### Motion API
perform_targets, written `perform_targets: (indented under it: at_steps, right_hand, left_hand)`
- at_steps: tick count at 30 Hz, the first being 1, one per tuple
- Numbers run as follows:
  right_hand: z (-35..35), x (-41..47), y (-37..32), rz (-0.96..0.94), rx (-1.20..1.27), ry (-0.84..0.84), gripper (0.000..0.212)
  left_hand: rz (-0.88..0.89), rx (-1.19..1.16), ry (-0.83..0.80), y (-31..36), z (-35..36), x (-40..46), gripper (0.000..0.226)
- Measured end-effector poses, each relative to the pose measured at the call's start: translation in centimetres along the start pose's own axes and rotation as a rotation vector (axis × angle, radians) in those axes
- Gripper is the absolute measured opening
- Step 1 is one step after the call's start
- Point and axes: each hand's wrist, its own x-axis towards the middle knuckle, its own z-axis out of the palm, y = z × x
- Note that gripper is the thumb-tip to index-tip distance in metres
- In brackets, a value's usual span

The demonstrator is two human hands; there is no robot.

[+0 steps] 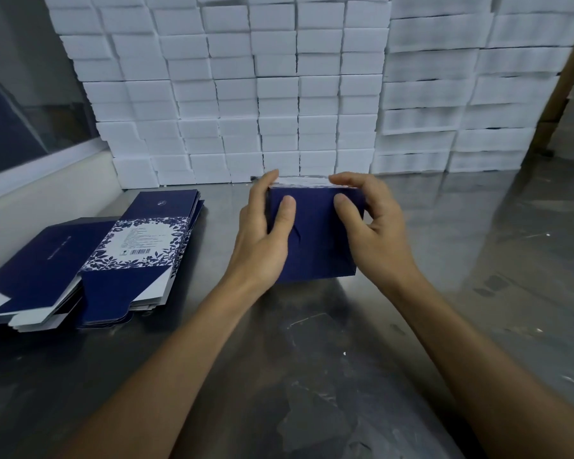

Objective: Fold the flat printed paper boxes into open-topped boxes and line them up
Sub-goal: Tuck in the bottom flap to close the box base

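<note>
Navy box (315, 240), mid-frame on the steel bench (411, 326): left hand (262, 236) and right hand (368, 226) pinch its sides, thumbs pressing the near panel. Even pressure should square it. Flat boxes (126, 256) wait lower left.

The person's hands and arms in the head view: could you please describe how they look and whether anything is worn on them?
Both the left hand and the right hand are bare: no gloves, rings, watch or wristbands show. Both forearms are uncovered right down to the bottom edge of the picture, with no sleeve in view. The fingernails are short and plain, without any visible polish or markings.
</note>
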Motion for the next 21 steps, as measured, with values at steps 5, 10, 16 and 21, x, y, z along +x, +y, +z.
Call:
perform_targets:
  at_steps: [5, 10, 16, 21]
  right_hand:
    - [1.0, -0.5, -0.1, 0.03, 0.003, 0.02, 0.017]
    - [1.5, -0.8, -0.1, 0.019, 0.025, 0.044, 0.021]
    - [2.2, -0.8, -0.1, -0.01, -0.037, 0.081, 0.028]
    - [1.5, -0.5, 0.5, -0.071, -0.052, 0.054, 0.021]
  left_hand:
    - [0.193, 0.018, 0.045, 0.1, 0.7, -0.6, 0.018]
    - [0.195, -0.051, 0.101, 0.5, 1.0, -0.7, 0.021]
    - [0.19, -0.054, 0.169, 0.5, 0.9, -0.7, 0.027]
    - [0.21, -0.066, 0.196, 0.6, 0.4, -0.5, 0.02]
